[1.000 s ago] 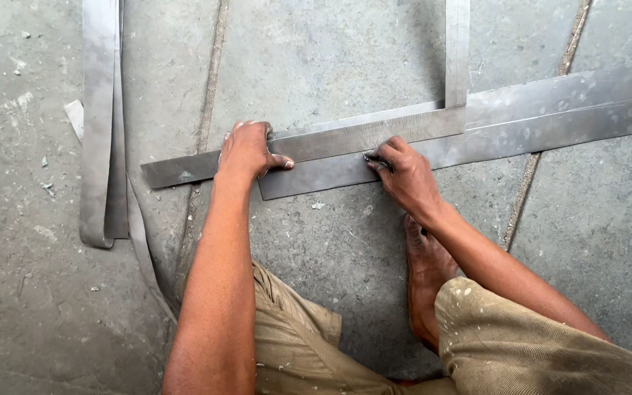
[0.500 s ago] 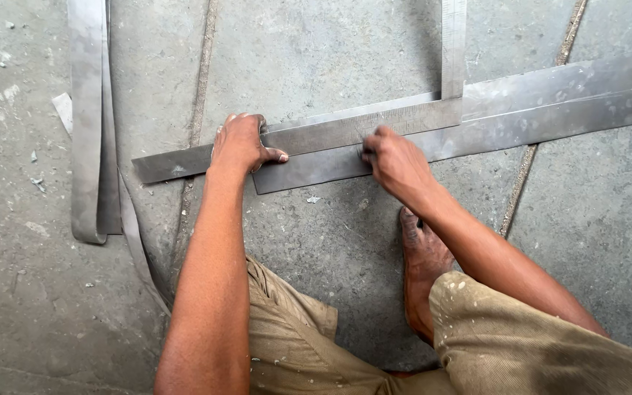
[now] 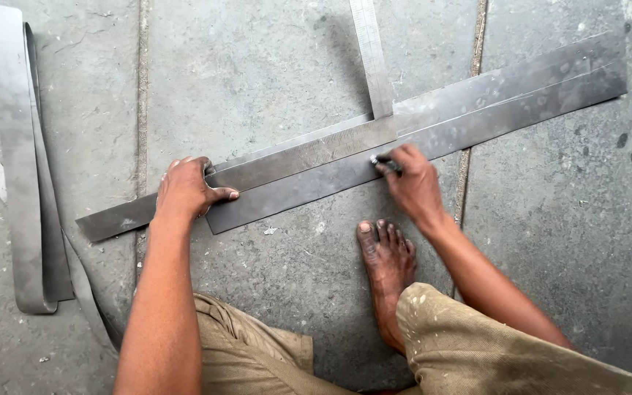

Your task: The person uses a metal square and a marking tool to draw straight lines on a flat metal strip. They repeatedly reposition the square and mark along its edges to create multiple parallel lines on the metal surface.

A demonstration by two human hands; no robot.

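Two long grey metal strips (image 3: 477,110) lie side by side across the concrete floor, running from lower left to upper right. A steel square ruler (image 3: 309,150) rests on them, its other arm (image 3: 371,51) pointing away from me. My left hand (image 3: 184,190) presses down on the ruler and the strip near their left end. My right hand (image 3: 411,179) pinches a small dark marking tool (image 3: 382,161) with its tip on the nearer strip, against the ruler's edge.
A folded band of grey sheet metal (image 3: 23,161) lies along the left side of the floor. My bare foot (image 3: 389,271) stands just below the strips, with my knees at the bottom. Floor joints run vertically at left and right.
My right hand has slid the marking tool to the right along the ruler's edge. My left hand has stayed pressed on the ruler. The view has shifted a little.
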